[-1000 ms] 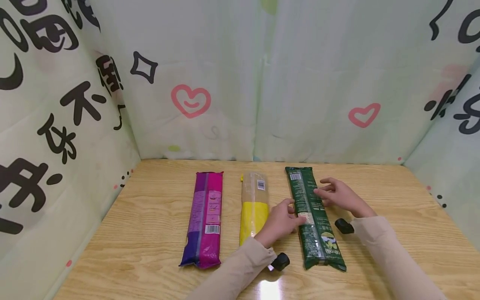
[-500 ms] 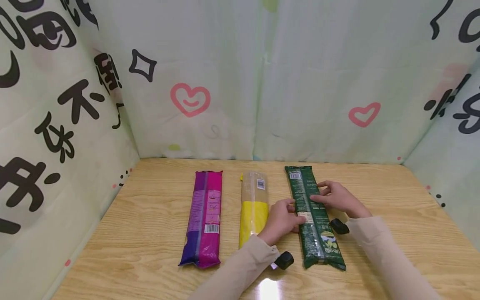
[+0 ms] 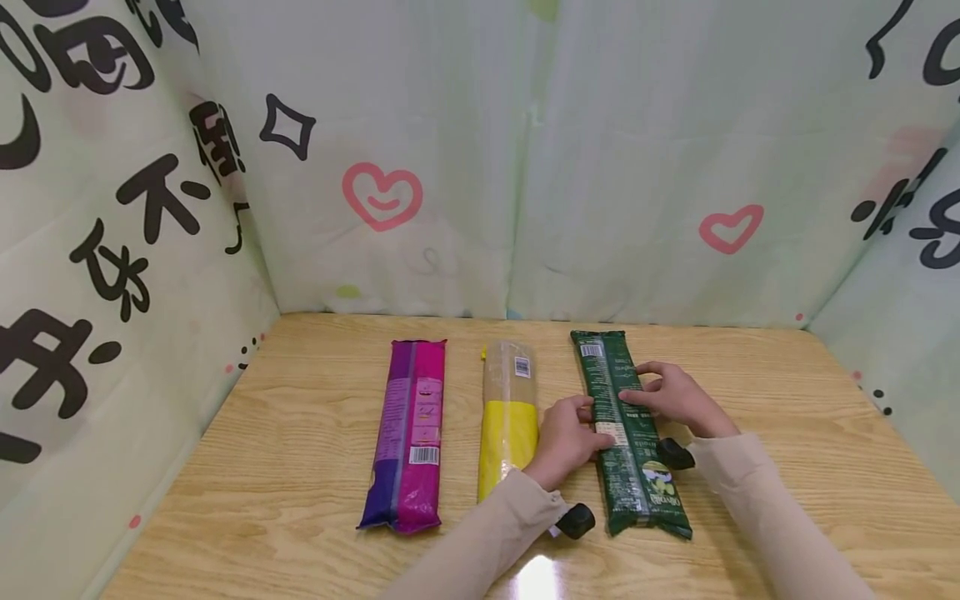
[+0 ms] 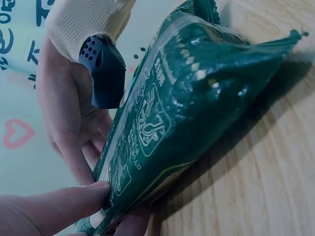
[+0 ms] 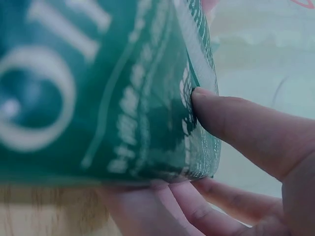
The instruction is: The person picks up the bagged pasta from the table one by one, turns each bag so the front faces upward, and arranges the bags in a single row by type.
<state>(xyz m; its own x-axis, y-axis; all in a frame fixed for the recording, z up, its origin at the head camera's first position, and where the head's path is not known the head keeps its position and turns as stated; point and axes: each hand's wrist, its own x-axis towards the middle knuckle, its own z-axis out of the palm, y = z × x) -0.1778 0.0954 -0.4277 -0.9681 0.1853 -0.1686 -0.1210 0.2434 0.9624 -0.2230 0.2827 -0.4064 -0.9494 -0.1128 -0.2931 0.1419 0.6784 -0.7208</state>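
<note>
Right hand (image 3: 678, 402) sliding inward and slightly lower since a second ago; thumb (image 3: 636, 397), then at right edge of green packet (image 3: 622, 467), now resting farther onto its upper face. Right wrist camera (image 3: 675, 454), previously apart from packet, now overlapping its edge in head view. Left hand (image 3: 564, 437) and sleeve (image 3: 491, 533) shifting rightward, left wrist camera (image 3: 577, 521) nearing green packet, more of yellow packet (image 3: 507, 433) showing.

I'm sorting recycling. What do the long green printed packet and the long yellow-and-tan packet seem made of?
The green packet looks like glossy plastic film, given its bright highlights and creases. The yellow-and-tan packet is likely shiny plastic film, from its pale reflections, possibly clear where tan.
</note>
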